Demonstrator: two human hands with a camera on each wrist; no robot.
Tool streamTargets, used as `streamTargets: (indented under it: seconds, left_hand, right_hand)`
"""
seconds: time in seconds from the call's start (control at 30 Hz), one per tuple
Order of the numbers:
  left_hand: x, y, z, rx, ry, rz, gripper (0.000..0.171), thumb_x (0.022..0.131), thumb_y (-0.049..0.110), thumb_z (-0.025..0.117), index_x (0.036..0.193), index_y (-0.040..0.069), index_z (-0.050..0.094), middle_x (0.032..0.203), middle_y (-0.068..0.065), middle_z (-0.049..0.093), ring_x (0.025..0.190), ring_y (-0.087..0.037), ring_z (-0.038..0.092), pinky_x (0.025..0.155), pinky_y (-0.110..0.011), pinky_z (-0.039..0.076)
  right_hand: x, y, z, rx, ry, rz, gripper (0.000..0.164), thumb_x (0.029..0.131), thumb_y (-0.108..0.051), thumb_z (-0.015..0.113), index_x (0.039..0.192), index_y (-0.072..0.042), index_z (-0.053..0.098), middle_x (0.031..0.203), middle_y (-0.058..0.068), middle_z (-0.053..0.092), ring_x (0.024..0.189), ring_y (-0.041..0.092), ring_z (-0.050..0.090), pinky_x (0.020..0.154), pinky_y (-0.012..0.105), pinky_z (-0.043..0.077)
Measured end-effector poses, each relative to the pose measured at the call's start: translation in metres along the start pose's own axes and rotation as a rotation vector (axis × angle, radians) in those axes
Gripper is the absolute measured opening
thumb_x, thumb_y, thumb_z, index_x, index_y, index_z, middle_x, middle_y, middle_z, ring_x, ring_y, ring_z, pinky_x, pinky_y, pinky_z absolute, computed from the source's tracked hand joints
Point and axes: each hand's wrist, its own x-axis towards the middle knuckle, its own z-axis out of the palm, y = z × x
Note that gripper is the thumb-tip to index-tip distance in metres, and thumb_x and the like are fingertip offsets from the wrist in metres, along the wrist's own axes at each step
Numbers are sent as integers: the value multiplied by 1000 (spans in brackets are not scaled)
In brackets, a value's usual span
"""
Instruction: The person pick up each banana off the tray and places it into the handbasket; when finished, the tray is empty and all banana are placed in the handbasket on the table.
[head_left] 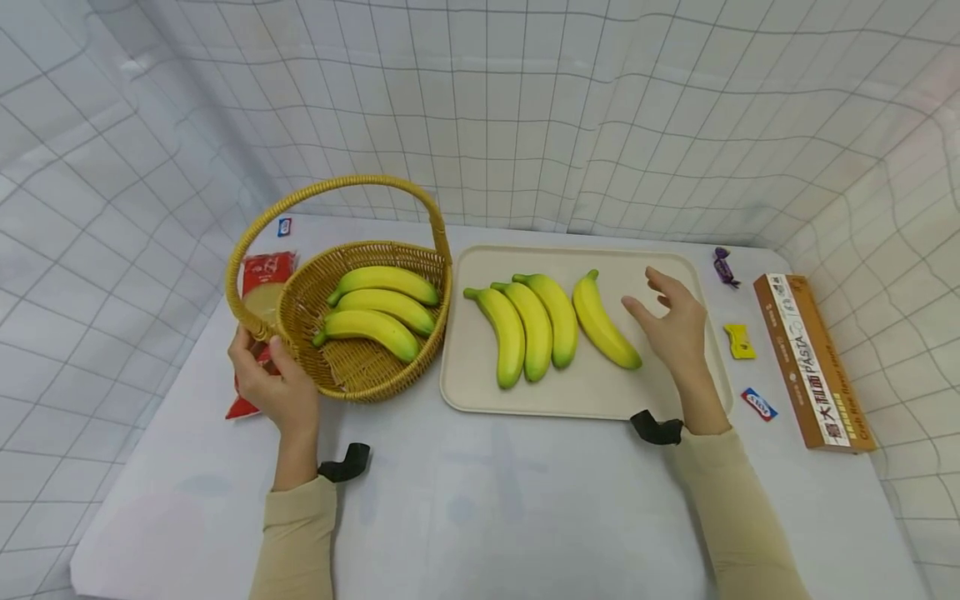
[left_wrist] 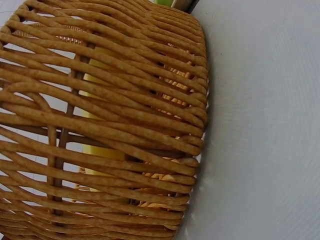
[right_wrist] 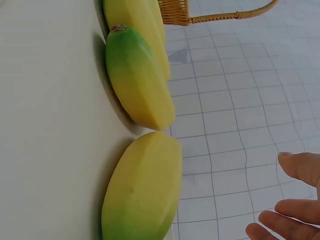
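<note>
The left hand (head_left: 273, 379) grips the wicker basket (head_left: 390, 390) at the near left, where its arched handle meets the rim. Three yellow-green bananas (head_left: 375, 325) lie side by side inside. In the left wrist view the woven basket wall (left_wrist: 110, 115) fills most of the picture, hiding the fingers. Over the right part of a beige tray (head_left: 585, 406) hovers the right hand (head_left: 678, 329), thumb and fingers spread apart, holding nothing. Nearest to it is a single banana (head_left: 603, 325) lying slanted on the tray. Left of that one, three more bananas (head_left: 536, 329) lie close together.
Partly behind the basket is a red packet (head_left: 268, 268), with a small blue wrapped sweet (head_left: 284, 227) beyond. Right of the tray lie a purple sweet (head_left: 723, 268), a yellow one (head_left: 740, 342), a blue-red one (head_left: 759, 404) and a brown pasta box (head_left: 813, 362). Gridded white sheets surround the table.
</note>
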Motion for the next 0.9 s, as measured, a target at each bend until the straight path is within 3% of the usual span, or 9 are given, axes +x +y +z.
streamTargets:
  seconds: [0.33, 0.73, 0.9]
  left_hand:
    - [-1, -4, -3, -20, -11, 1, 35, 100, 13, 52, 133, 3, 53, 125, -11, 61, 105, 2, 50, 78, -13, 39]
    - [1, -5, -2, -14, -8, 11, 35, 99, 11, 52, 133, 2, 52, 126, -12, 60, 106, 3, 51, 79, -12, 41]
    - [1, -4, -1, -5, -6, 7, 35, 99, 10, 52, 133, 2, 52, 127, -12, 60, 107, 3, 50, 80, -12, 41]
  right_hand:
    - [-4, 11, 4, -25, -73, 43, 57, 87, -18, 74, 138, -1, 53, 138, 20, 56, 123, 37, 55, 102, 50, 44]
    - [-8, 22, 20, -46, -310, 145, 65, 90, -31, 70, 143, -2, 47, 145, 20, 50, 126, 38, 51, 104, 51, 42]
    - [-9, 24, 26, -75, -364, 133, 67, 90, -30, 70, 144, 1, 45, 144, 23, 49, 123, 42, 54, 100, 52, 45]
